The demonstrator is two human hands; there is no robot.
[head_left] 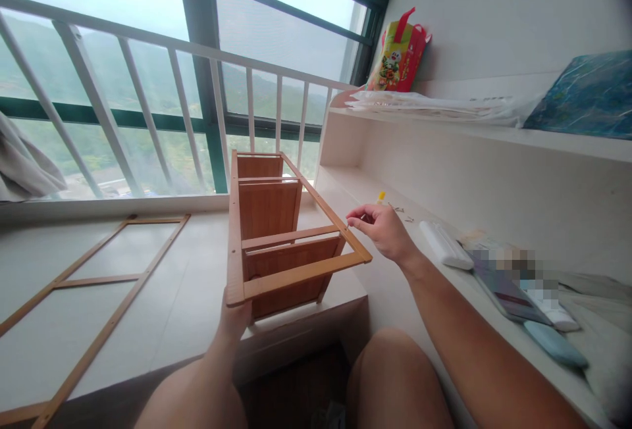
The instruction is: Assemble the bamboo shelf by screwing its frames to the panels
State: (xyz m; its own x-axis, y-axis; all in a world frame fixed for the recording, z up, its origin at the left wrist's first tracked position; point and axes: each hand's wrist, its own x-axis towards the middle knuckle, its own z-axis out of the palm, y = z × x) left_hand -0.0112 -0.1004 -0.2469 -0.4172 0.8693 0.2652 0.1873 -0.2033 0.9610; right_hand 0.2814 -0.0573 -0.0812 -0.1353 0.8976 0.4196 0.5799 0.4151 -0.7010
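Note:
A half-built wooden shelf rack [269, 208] with slatted brown boards stands tilted in front of me on the white ledge. My left hand [237, 314] is closed around its near lower-left corner, with the fingers mostly hidden behind the wood. At the right-hand rail, my right hand [378, 228] pinches a small screw [347, 226] between thumb and fingertips, close to a hole by the crossbar. Just beyond that hand lie several small screws [399, 209] and a yellow-tipped thing [382, 197], partly hidden.
A second wooden frame [99, 281] lies flat on the ledge at left. On the right surface are a white case [446, 245], a phone [508, 291] and a light-blue case [555, 343]. A red-and-green bag [402, 54] sits on the upper shelf. White railings [187, 123] front the window.

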